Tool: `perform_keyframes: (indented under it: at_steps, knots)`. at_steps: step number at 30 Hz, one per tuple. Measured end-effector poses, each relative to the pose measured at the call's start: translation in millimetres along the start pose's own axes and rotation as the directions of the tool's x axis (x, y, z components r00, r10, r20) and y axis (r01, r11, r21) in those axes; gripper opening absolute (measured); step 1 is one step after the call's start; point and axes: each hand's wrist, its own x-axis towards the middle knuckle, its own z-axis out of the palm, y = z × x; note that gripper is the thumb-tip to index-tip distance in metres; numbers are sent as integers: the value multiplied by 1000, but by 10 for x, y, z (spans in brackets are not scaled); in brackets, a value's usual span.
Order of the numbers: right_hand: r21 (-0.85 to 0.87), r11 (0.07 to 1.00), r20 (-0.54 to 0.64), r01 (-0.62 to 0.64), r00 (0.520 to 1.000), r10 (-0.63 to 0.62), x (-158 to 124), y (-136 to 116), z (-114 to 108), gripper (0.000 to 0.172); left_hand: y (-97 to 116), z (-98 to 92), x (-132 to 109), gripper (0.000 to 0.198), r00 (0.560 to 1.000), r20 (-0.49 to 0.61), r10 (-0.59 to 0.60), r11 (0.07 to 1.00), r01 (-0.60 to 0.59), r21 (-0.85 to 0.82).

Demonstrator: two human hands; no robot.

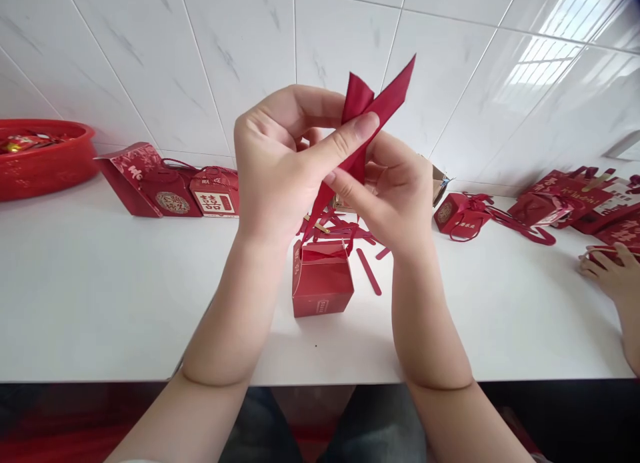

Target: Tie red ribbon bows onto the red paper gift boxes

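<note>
Above the table, my left hand (285, 156) pinches a dark red ribbon (383, 106) between thumb and fingers, and its two cut ends stick up past the thumb. Lower on the same ribbon, my right hand (395, 189) closes with its thumb against it; its fingers are partly hidden behind the ribbon. The ribbon trails down to a small red gift box (323, 283), which stands upright on the white table beneath my hands. More ribbon threads through the top of the box.
Red strips (369, 271) lie behind the box. Several finished red boxes (173, 189) stand at left, beside a red basin (45, 159). On the right are a ribboned box (463, 216), more boxes (575, 196) and another person's hand (613, 269). A tiled wall (250, 43) rises behind.
</note>
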Motion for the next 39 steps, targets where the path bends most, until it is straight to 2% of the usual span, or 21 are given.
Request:
perform_keyframes:
  at_steps: [3,5,11,15,17,20,23,26,28,30,32,35,37,39]
  knots:
    - [-66,996,-46,55,997,-59,-37,-21,-17,25,46,2,-22,11,1000,25,-11,999,10,30]
    - [-62,998,-22,25,999,-27,-55,-40,-17,25,79,2,-37,11,999,32,-16,999,14,52]
    - [238,970,32,55,997,-64,-33,-74,14,22,83,-5,-35,13,1000,-2,10,997,-10,76]
    - [290,957,115,-26,993,-8,42,32,-31,28,47,-59,-1,14,996,76,-38,998,34,55]
    - [282,957,143,-71,989,31,78,101,-67,33,63,-96,11,17,994,87,-61,991,50,121]
    - [292,950,165,-109,984,62,109,168,-107,36,135,-152,12,18,998,66,-20,964,2,266]
    - [321,940,184,-115,981,57,116,184,-126,33,229,-210,-16,11,985,172,3,923,-69,379]
    - [354,924,220,-144,973,67,118,177,-153,29,288,-266,-60,1,917,381,-114,846,-112,521]
    - [371,913,244,-169,967,80,123,175,-181,25,284,-294,-77,4,864,450,-226,788,-110,606]
    - [378,907,261,-187,961,90,130,178,-213,22,250,-312,-74,6,841,459,-285,746,-106,657]
    - [358,913,274,-197,957,99,131,175,-243,22,207,-321,-55,8,842,442,-310,732,-85,676]
    - [281,945,268,-168,959,91,98,133,-273,26,182,-331,-19,12,847,393,-358,765,24,644]
    - [200,974,226,-109,972,63,50,74,-286,27,203,-341,0,13,829,382,-409,791,113,601]
    - [67,998,136,-22,991,13,-8,6,-294,20,236,-356,16,12,825,376,-421,813,161,559]
